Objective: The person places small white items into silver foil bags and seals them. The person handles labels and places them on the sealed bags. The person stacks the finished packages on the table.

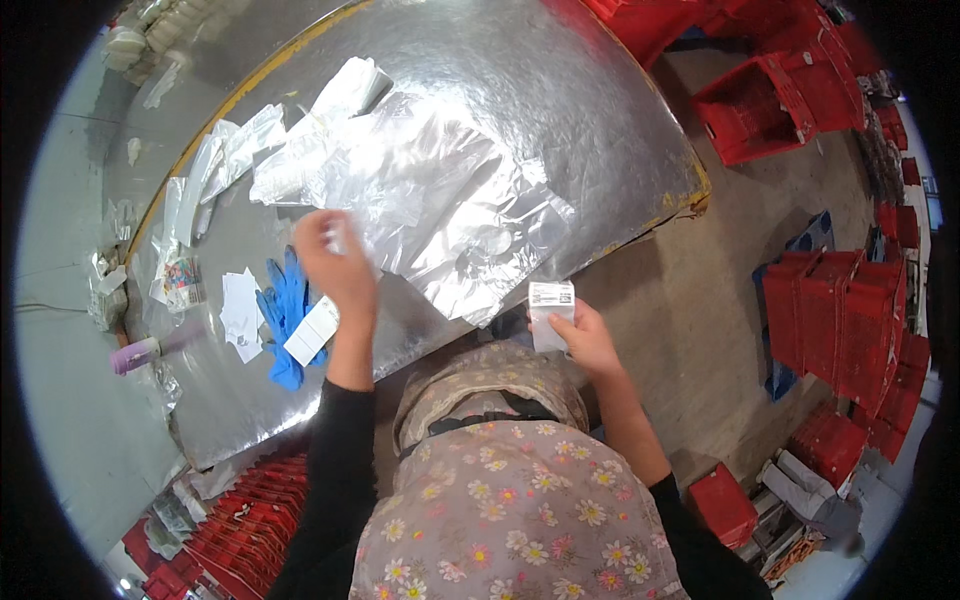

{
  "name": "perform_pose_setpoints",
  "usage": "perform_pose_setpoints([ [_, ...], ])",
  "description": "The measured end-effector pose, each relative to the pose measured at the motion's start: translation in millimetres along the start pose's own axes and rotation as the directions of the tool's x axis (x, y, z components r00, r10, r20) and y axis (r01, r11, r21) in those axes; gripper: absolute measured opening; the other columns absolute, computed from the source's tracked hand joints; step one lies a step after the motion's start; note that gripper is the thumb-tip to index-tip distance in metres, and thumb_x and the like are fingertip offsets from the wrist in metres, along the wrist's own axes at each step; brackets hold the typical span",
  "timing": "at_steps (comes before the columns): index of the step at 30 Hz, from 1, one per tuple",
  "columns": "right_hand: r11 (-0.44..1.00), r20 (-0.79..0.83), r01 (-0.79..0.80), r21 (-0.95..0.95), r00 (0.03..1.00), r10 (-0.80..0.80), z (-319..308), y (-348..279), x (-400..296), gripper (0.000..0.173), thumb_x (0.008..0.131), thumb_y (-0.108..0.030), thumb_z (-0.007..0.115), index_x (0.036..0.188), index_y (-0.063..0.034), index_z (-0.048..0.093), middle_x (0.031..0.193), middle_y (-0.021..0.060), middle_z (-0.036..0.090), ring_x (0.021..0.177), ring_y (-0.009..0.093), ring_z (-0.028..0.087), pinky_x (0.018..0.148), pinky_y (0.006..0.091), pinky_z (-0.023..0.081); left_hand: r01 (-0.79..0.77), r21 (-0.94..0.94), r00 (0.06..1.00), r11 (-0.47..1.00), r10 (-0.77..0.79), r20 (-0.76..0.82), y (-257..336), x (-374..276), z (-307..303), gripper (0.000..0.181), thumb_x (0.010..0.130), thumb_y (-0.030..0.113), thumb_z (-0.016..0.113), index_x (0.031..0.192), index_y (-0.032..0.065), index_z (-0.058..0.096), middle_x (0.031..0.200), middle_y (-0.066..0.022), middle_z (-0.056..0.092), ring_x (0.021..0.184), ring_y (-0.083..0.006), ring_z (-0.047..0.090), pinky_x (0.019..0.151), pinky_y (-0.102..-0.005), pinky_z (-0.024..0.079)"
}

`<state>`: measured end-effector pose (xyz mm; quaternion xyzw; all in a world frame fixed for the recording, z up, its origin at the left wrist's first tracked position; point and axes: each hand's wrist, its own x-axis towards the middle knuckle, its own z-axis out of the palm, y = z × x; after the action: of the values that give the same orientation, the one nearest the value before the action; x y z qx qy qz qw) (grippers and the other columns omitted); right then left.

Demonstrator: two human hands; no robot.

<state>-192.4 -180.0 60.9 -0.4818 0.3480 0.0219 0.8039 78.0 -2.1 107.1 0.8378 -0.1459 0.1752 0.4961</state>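
Note:
My right hand (585, 337) pinches a small clear plastic packet with a printed label (553, 295) just off the table's front edge. Blurred by motion, my left hand (335, 251) is over the metal table (600, 142), beside a heap of clear plastic bags (465, 217); whether it holds anything cannot be told. Under my left wrist, a white printed label strip (312, 332) lies partly over blue gloves (281, 315). Left of the gloves rest white paper slips (241, 315).
Folded plastic bags (199, 180) and a purple-and-white cylindrical container (135, 355) are at the left. Stacked red crates (832, 322) stand on the floor at right, more red crates (251, 517) below left. Another person (806, 495) is at lower right.

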Motion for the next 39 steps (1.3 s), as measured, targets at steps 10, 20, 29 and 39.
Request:
perform_pose_setpoints([
  [10, 0.625, 0.060, 0.088, -0.776, 0.996, -0.066, 25, -12, 1, 0.022, 0.087, -0.005, 0.056, 0.108, 0.0028, 0.061, 0.091, 0.0095, 0.066, 0.075, 0.011, 0.061, 0.064, 0.0288, 0.050, -0.085, -0.177, 0.558, 0.981, 0.194, 0.807, 49, -90, 11, 0.007, 0.076, 0.013, 0.072, 0.080, 0.0075, 0.071, 0.080, -0.0097, 0.069, 0.070, -0.0296, 0.065, 0.064, -0.0387, 0.050],
  [20, 0.957, -0.084, -0.203, -0.209, 0.978, 0.189, -1, 11, 5, 0.041, 0.078, 0.005, 0.038, 0.116, 0.0065, 0.053, 0.090, 0.0161, 0.066, 0.072, 0.024, 0.068, 0.064, 0.0341, 0.054, -0.649, 0.214, 0.593, 0.730, 0.309, 0.743, -23, -83, 67, 0.013, 0.077, 0.011, 0.062, 0.088, 0.0031, 0.063, 0.094, -0.0127, 0.065, 0.078, -0.0295, 0.065, 0.061, -0.0356, 0.051],
  [29, 0.988, -0.201, -0.127, -0.086, 0.974, 0.108, -15, 21, 4, 0.026, 0.094, -0.022, 0.058, 0.106, 0.0013, 0.062, 0.090, 0.0020, 0.066, 0.076, 0.008, 0.059, 0.068, 0.0255, 0.047, -0.383, 0.218, 0.597, 0.898, 0.060, 0.800, -11, -119, 47, 0.021, 0.070, 0.023, 0.075, 0.082, 0.0081, 0.067, 0.087, -0.0064, 0.063, 0.088, -0.0290, 0.059, 0.074, -0.0408, 0.046],
  [39, 0.992, -0.182, -0.091, 0.091, 0.978, 0.106, -1, 7, 9, 0.021, 0.095, -0.014, 0.051, 0.108, 0.0008, 0.060, 0.093, 0.0091, 0.068, 0.079, 0.017, 0.067, 0.069, 0.0300, 0.053, 0.119, 0.125, 0.689, 0.985, -0.172, 0.704, -41, -111, 53, 0.014, 0.079, 0.017, 0.069, 0.081, 0.0029, 0.069, 0.079, -0.0136, 0.064, 0.076, -0.0303, 0.060, 0.070, -0.0392, 0.047],
])
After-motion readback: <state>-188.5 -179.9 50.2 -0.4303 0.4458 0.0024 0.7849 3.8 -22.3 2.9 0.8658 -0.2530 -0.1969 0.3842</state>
